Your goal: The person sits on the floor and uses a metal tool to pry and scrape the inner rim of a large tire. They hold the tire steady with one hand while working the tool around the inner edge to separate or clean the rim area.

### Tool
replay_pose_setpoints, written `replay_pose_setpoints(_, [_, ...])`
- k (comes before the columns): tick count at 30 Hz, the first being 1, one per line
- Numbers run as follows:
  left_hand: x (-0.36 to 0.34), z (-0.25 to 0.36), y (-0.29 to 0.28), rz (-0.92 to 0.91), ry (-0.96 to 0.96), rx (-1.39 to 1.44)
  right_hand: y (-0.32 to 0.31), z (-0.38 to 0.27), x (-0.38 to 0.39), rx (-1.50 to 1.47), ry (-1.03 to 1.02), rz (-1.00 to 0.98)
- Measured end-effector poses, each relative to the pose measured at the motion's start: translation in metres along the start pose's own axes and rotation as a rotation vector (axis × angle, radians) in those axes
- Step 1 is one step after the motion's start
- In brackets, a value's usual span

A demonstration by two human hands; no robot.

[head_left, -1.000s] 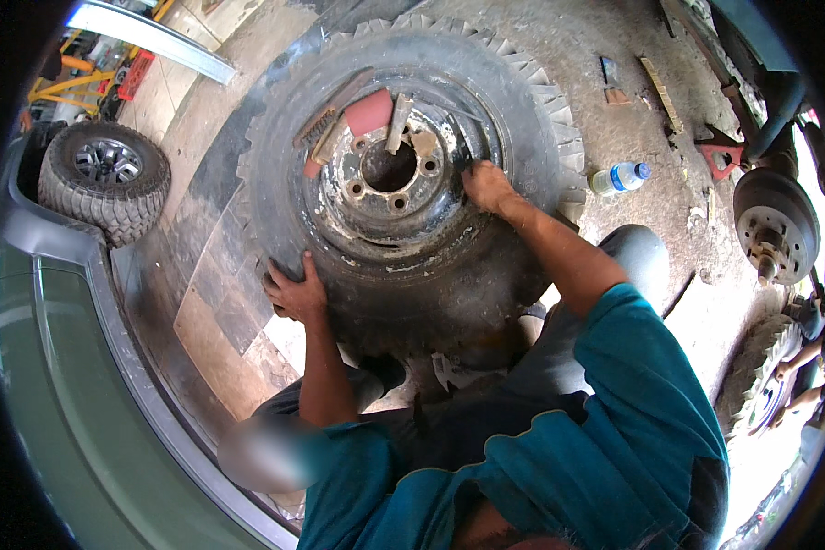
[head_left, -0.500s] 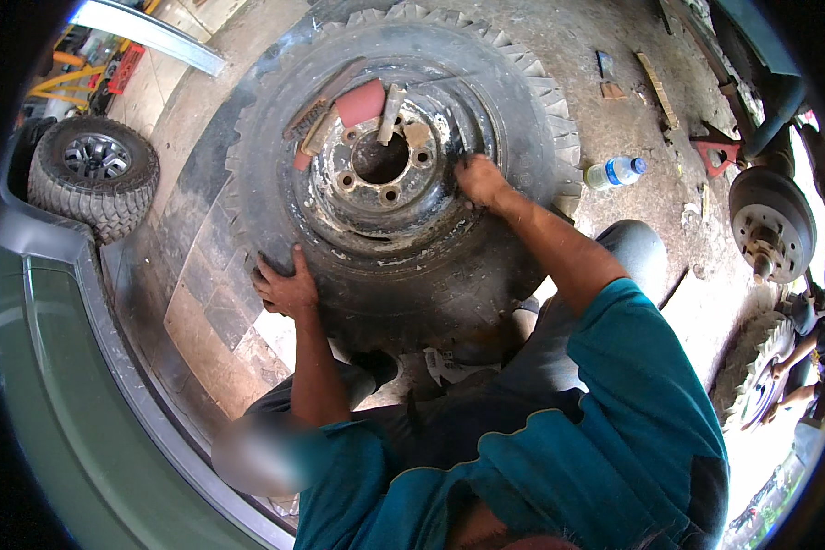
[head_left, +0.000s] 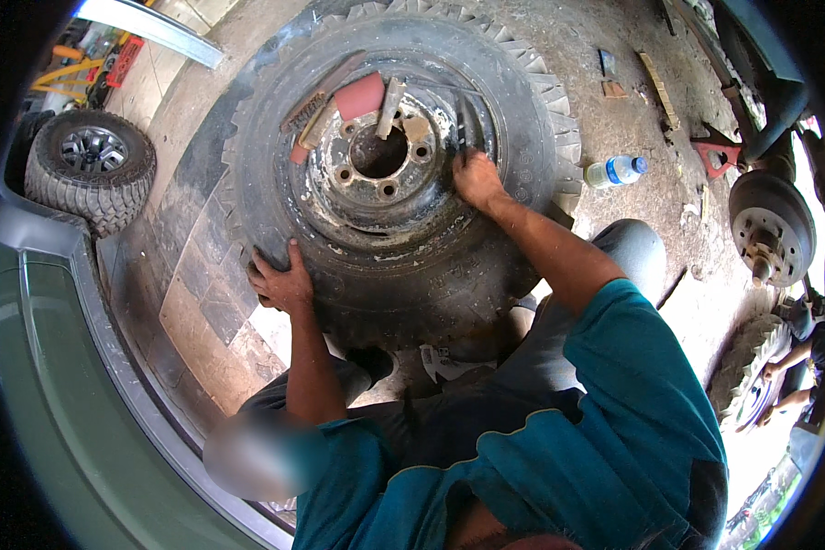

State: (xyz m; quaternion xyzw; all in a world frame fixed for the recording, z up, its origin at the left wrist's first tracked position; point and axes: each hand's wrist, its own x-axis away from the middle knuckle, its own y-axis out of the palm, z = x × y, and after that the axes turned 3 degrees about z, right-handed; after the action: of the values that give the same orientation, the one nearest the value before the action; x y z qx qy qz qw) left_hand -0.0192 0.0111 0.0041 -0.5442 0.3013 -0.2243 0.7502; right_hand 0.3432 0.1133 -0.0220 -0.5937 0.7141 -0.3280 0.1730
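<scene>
The left hand (head_left: pixel 286 282), thumb and fingers spread apart, rests on the tyre (head_left: pixel 412 293) and clamps nothing. A brush (head_left: pixel 304 110) and a red sheet (head_left: pixel 359 95) lie on the wheel. The rim (head_left: pixel 408 218), centred in the tyre, faces up before the person; pale, flaking patches remain among dark areas, so surface work appears unfinished. The right hand (head_left: pixel 477 179), fingers curled together, appears clamped on a dark strip (head_left: pixel 468 128) at the rim's right side.
</scene>
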Motion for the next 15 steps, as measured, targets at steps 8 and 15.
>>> replay_pose_setpoints(8, [0.001, -0.005, 0.001, 0.026, 0.013, 0.018, -0.009, -0.004, -0.001, -0.122, 0.14, -0.42])
replay_pose_setpoints(15, [0.002, -0.002, -0.001, 0.031, 0.02, 0.017, 0.001, 0.002, 0.0, -0.063, 0.021, -0.317])
